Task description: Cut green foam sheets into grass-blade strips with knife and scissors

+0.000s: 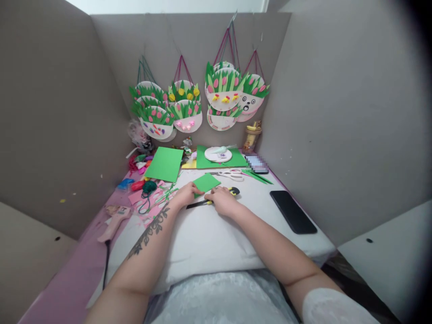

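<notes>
A white worktop stands boxed in by grey panels, with paper baskets hanging on the back one. Mid-worktop, the left hand pinches a small green paper; the right hand closes around a yellow-black knife. A black phone lies near the right edge.

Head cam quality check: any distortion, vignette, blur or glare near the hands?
Head view: wide-angle bowing of the cardboard walls, dark vignette at the right edge, a pixelated patch behind the scissors. Light soft and even; left hand, right hand and green paper sharp, no glare.
</notes>
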The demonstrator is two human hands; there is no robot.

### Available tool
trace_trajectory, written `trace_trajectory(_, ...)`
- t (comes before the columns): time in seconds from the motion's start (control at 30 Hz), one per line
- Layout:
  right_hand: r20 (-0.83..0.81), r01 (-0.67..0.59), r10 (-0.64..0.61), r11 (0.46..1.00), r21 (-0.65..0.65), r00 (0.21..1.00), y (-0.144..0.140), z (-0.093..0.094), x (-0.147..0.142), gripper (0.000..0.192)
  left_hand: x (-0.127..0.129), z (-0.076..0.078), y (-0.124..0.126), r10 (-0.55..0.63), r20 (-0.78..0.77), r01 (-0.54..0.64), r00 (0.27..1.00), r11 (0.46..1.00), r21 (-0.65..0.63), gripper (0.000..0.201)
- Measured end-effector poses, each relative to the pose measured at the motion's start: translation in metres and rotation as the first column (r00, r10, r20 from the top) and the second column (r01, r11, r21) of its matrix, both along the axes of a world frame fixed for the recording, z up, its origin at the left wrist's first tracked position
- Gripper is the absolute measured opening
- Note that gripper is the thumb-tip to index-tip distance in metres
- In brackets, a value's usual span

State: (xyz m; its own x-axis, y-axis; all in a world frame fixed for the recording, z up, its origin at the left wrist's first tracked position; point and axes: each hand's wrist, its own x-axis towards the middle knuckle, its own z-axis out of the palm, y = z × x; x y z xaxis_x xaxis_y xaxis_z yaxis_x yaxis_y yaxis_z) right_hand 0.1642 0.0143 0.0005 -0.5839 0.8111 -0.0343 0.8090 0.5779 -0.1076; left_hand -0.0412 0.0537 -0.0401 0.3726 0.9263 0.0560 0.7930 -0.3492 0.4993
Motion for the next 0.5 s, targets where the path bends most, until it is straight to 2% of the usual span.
trace_trajectory(0.17,-0.111,-0.089,0.082,0.994,-0.058,0.99,0.012,-0.004,0.02,0.044,-0.001,0.003,-0.003,0.034,0.036,-0.035,0.999,0.999,0.04,0.039)
trace_trajectory(0.27,-0.196,-0.164,0.144,0.982,-0.091,0.97,0.019,-0.006,0.035,0.042,0.004,0.01,-0.011,0.055,-0.034,-0.052,0.998,0.995,0.084,0.032)
trace_trajectory(0.4,-0.273,-0.154,0.124,0.984,-0.091,0.954,0.023,-0.009,0.041,0.038,0.01,0.017,-0.02,0.085,-0.124,-0.073,0.989,0.992,0.101,0.02)
trace_trajectory(0.5,-0.398,-0.087,0.064,0.995,-0.039,0.915,0.027,-0.013,0.04,0.034,0.011,0.018,-0.021,0.118,-0.145,-0.103,0.982,0.989,0.105,0.021)
